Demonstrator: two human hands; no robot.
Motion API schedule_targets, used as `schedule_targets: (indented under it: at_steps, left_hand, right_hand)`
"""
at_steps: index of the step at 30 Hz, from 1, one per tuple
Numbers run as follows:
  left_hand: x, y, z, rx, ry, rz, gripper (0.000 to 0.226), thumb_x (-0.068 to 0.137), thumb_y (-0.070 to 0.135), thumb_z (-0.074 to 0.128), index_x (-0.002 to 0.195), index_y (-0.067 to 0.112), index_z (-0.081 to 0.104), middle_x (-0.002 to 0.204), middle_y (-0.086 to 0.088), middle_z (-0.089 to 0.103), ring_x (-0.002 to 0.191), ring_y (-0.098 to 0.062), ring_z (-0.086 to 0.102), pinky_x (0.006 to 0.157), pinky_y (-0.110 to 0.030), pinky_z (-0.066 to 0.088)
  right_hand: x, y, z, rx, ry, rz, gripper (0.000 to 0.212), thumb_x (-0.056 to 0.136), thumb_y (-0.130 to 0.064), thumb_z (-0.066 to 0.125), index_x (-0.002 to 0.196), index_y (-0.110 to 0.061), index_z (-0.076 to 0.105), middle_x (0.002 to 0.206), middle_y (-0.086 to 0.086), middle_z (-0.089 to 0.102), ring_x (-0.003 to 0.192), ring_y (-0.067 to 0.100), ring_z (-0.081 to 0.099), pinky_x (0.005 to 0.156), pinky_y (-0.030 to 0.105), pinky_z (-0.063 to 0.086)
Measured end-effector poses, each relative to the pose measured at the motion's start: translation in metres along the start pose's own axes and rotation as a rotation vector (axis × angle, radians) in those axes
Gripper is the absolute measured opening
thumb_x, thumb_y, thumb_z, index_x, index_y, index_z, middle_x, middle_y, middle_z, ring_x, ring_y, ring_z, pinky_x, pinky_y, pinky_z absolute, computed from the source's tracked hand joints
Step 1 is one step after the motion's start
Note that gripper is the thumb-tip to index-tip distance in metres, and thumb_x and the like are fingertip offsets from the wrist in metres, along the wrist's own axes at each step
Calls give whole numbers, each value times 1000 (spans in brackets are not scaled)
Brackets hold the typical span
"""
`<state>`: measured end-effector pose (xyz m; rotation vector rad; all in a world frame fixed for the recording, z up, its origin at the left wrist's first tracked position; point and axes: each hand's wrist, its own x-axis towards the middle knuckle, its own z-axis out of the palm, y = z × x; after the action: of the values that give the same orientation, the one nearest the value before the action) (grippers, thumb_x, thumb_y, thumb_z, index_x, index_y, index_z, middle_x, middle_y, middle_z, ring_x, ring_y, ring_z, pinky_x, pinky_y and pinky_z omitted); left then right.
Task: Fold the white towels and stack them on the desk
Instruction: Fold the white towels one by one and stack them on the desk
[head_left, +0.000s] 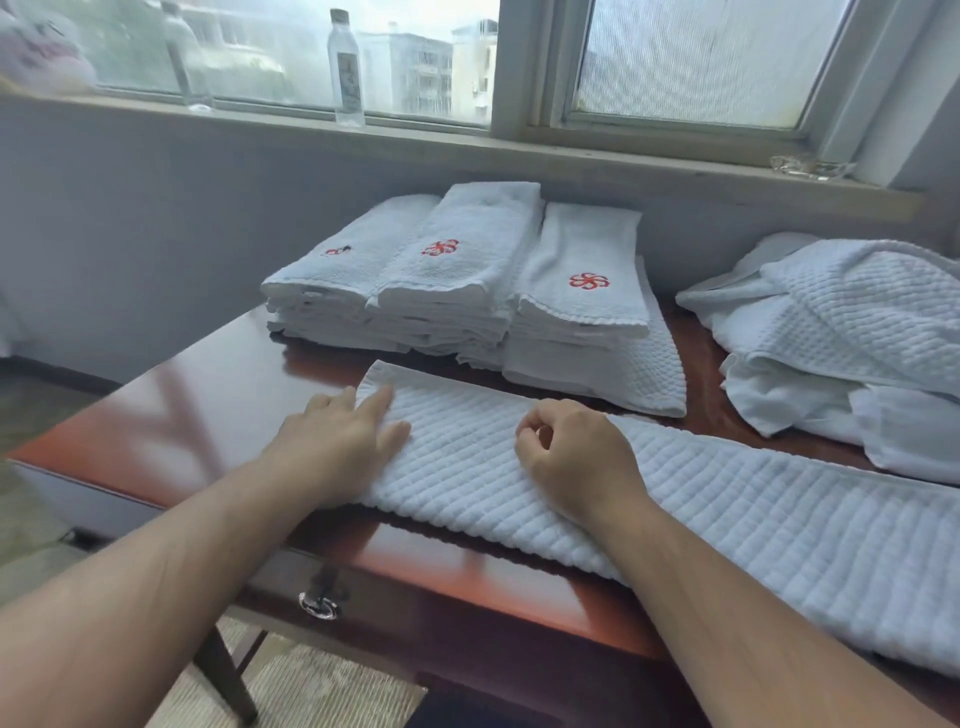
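Left hand (343, 436) presses flat-fingered on towel (727, 519) end; right hand (576, 457), fingers curled empty, rests mid-strip; length trails right

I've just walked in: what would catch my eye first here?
A long white towel lies stretched across the front of the reddish desk, the left hand flat on its left end and the right hand curled further along it. Behind it stand neat stacks of folded towels with red emblems; a rumpled heap of towels waits at the right.
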<state>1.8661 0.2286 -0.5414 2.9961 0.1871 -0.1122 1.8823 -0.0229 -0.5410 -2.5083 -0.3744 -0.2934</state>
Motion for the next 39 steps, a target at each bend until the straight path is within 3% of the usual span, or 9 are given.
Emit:
schedule_targets:
  at_steps: [10, 16, 22, 25, 27, 29, 31, 33, 39]
  left_hand:
    - [-7, 4, -9, -211, 73, 100, 54, 99, 51, 50, 150, 43, 35, 153, 7, 41, 138, -27, 33, 114, -46, 32]
    - [-7, 1, -10, -494, 222, 181, 64, 86, 29, 78, 144, 35, 52, 143, 10, 50, 122, -7, 49, 100, -17, 31]
    - [-4, -19, -16, -1089, 101, 7, 88, 82, 13, 82, 153, 37, 36, 125, 10, 64, 100, -4, 69, 84, -21, 51]
    - [-5, -31, -23, -1093, 72, -88, 96, 83, 17, 82, 158, 32, 24, 118, 1, 67, 102, -14, 69, 82, -25, 49]
    - [-7, -39, -28, -932, 10, -145, 90, 84, 34, 81, 157, 27, 29, 119, 2, 67, 110, -15, 63, 93, -31, 44]
    - [-8, -42, -32, -760, -51, -210, 67, 86, 52, 73, 141, 20, 53, 124, -1, 66, 110, -17, 60, 98, -39, 45]
    - [-9, -39, -36, -739, -98, -247, 43, 90, 58, 64, 109, 20, 72, 113, -1, 71, 91, -15, 61, 82, -36, 51]
    - [-9, -33, -38, -888, -164, -301, 33, 93, 50, 63, 100, 20, 75, 99, 3, 77, 79, -12, 62, 66, -28, 47]
    - [-19, -24, -58, -1334, -298, -184, 18, 93, 25, 63, 103, 16, 76, 95, -2, 74, 70, -11, 62, 66, -26, 46]
  right_hand:
    - [-3, 1, 0, 0, 6, -10, 14, 88, -32, 52, 77, -34, 61, 78, -17, 61, 73, 2, 57, 59, 18, 38]
    - [-2, 2, 0, 0, 9, -21, 14, 88, -31, 53, 77, -34, 61, 78, -18, 61, 74, 1, 57, 60, 18, 38]
    - [-4, 3, -1, 6, 17, -23, 16, 88, -30, 54, 74, -33, 61, 73, -17, 61, 70, 1, 57, 57, 17, 36]
    - [-4, 2, -1, 6, 18, -21, 16, 88, -30, 54, 74, -34, 60, 74, -18, 61, 71, 1, 57, 58, 17, 36]
    - [-4, 2, -1, 0, 11, -19, 15, 87, -30, 54, 74, -34, 60, 75, -18, 60, 72, 1, 56, 58, 17, 37]
    - [-4, 2, -1, -6, 0, -10, 15, 88, -32, 54, 75, -35, 60, 76, -18, 61, 73, 0, 56, 59, 17, 37]
    - [-3, 1, -1, -4, -13, 5, 15, 88, -33, 53, 76, -35, 61, 77, -17, 61, 74, 0, 56, 60, 18, 37]
    - [-4, -1, -2, 26, -18, 33, 18, 89, -34, 54, 73, -34, 63, 74, -16, 63, 72, 1, 57, 59, 19, 39]
    - [7, -8, -30, 324, -225, 255, 35, 92, -29, 60, 63, -9, 58, 59, -2, 56, 50, 5, 52, 66, 32, 49]
